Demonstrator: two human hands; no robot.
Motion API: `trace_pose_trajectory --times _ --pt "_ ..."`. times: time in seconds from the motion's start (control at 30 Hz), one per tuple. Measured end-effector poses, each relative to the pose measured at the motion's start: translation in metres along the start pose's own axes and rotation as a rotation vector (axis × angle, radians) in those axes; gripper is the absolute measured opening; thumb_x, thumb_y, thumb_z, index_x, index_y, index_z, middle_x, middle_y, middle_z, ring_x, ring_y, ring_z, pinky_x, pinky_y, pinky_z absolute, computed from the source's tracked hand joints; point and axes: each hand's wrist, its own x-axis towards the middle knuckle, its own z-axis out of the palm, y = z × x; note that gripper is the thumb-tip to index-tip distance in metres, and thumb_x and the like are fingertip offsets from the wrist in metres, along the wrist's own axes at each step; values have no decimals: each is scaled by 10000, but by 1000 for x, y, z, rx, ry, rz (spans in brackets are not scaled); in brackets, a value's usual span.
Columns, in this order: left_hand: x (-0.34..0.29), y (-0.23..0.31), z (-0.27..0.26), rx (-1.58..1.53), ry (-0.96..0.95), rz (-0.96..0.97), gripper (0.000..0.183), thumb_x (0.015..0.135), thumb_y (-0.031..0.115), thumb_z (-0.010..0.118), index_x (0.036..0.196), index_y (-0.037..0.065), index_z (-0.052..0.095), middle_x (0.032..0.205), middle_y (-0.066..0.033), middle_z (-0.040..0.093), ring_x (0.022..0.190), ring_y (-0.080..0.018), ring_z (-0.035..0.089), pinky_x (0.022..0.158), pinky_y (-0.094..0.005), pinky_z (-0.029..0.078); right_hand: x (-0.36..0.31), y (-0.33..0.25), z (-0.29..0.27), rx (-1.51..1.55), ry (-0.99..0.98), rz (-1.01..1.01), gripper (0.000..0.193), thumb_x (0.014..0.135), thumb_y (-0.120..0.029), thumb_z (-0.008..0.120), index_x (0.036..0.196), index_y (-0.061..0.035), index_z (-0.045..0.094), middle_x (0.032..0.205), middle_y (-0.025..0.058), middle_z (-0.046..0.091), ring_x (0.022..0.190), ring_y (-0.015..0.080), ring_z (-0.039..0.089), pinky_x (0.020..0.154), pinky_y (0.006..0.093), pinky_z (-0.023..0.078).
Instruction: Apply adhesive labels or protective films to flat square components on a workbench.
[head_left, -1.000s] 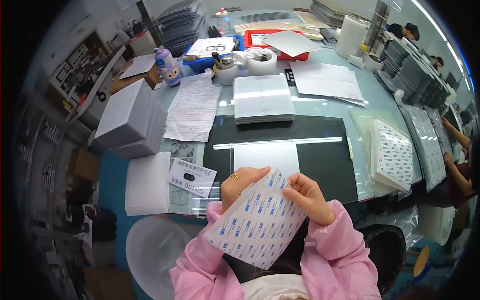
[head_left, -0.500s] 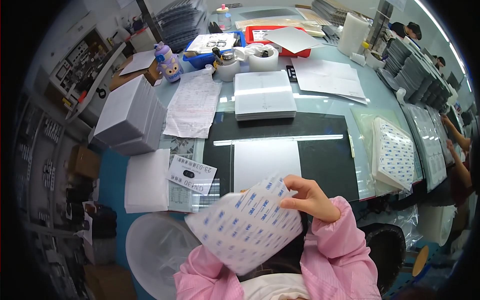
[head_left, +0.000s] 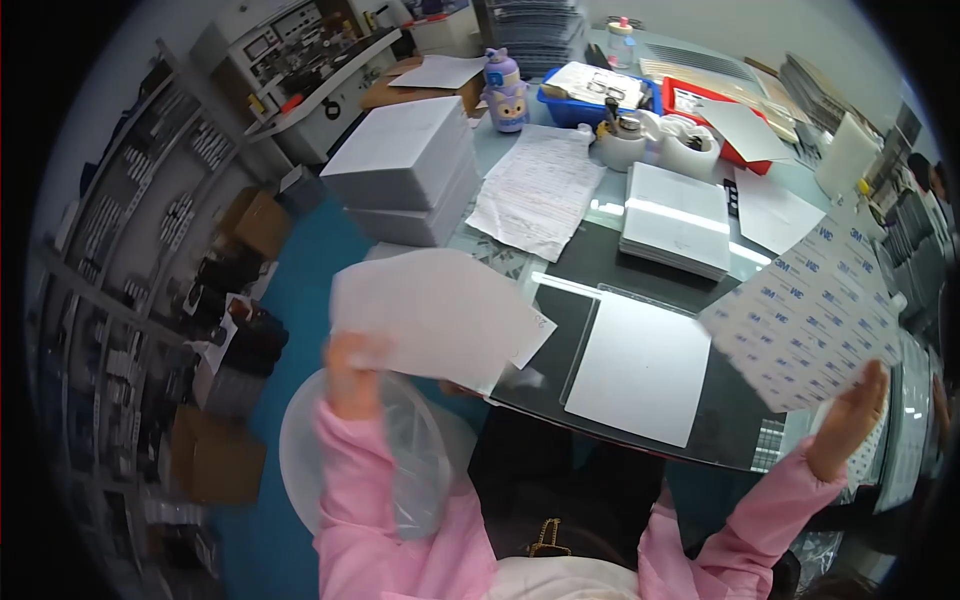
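Two sheets held well apart: left hand (head_left: 355,370), blurred, seems closed on the lower edge of a plain white sheet (head_left: 425,310) near the bin (head_left: 425,450), pinch tightness unclear; right hand (head_left: 848,420) grips a blue-printed sheet (head_left: 805,305) by its lower right edge, thumb not visible, at the table's right side. Step looks like sorting the pair; next move likely calls for a clear, unbent path past the white paper (head_left: 640,370) on the black mat (head_left: 735,400).
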Motion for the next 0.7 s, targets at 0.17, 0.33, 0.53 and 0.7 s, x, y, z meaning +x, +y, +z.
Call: trace_pose_trajectory --times 0.17,0.33,0.53,0.7 --pt "18 99 -21 988 581 753 133 856 -93 510 753 -42 577 1217 -73 758 603 -105 497 527 -258 405 -19 -23 36 -722 216 -291 190 1048 -173 633 1003 11 650 1023 53 644 956 104 578 874 261 451" --pt "20 22 22 1873 247 420 382 805 110 711 1184 60 729 938 -145 726 799 -348 669 718 -442 527 -33 -16 83 -741 30 -492 132 1032 -68 615 1012 62 633 1228 133 635 1086 195 607 963 340 465" --pt "5 -47 39 1906 -136 210 488 823 446 792 1077 36 714 1166 -186 723 1170 -408 641 1009 -478 484 -43 -35 85 -783 -191 -487 112 1044 -41 589 1037 62 631 1190 118 619 1034 168 587 936 299 458" --pt "5 -70 74 1516 -181 380 502 856 467 766 1137 55 712 1347 -171 659 1285 -397 579 1121 -556 388 -47 -40 98 -781 -310 -523 79 1019 10 577 1036 52 642 1179 123 617 1051 191 579 925 300 446"
